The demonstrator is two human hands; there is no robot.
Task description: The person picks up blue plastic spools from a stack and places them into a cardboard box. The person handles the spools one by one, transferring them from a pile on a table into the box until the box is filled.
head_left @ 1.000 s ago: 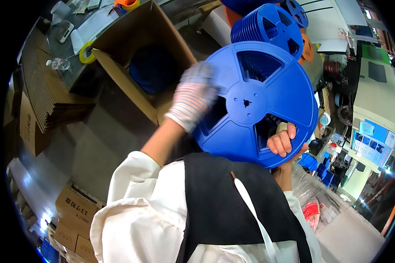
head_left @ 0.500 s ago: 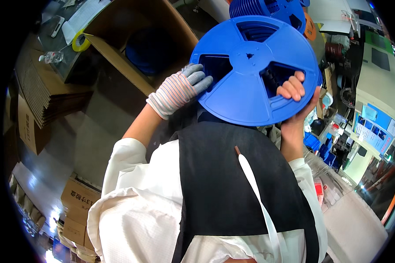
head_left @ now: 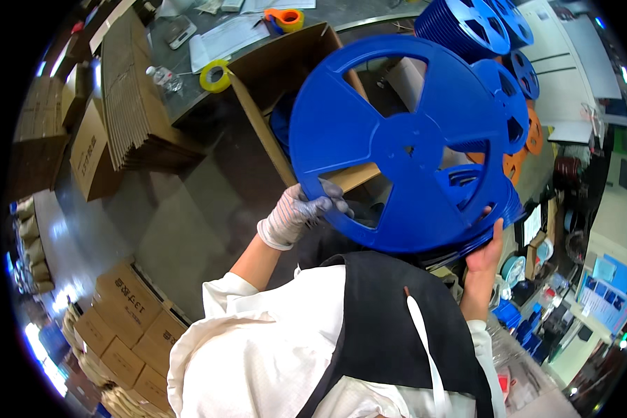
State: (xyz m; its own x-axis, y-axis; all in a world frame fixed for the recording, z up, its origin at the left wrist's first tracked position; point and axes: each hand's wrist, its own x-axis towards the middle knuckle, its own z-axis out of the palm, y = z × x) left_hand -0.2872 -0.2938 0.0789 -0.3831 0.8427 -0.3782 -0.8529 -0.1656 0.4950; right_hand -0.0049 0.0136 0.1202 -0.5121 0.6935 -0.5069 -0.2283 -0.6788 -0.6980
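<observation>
A large blue plastic reel [head_left: 397,132] with wide spokes and open windows is held up in front of me, tilted. My left hand [head_left: 303,210], in a striped grey-tipped glove, grips its lower left rim, fingers curled through a window. Bare, my right hand [head_left: 486,252] supports a stack of similar blue reels [head_left: 507,209] from the lower right, fingers wrapped round the rims. The front reel overlaps this stack and hides most of it. Behind it stands an open cardboard box [head_left: 292,66] with dark blue reels [head_left: 280,122] partly visible inside.
More blue reels [head_left: 460,31] and orange reels [head_left: 533,132] stand at the back right. Yellow tape [head_left: 214,76], a plastic bottle [head_left: 166,78] and papers [head_left: 226,43] lie on the bench behind the box. Flattened cartons [head_left: 125,83] lean at left; closed boxes [head_left: 129,299] sit lower left.
The front blue reel has come apart from the stack, shifting left and tilting, with my left hand now on its rim. My right hand has lowered with the stack. The view has turned.
</observation>
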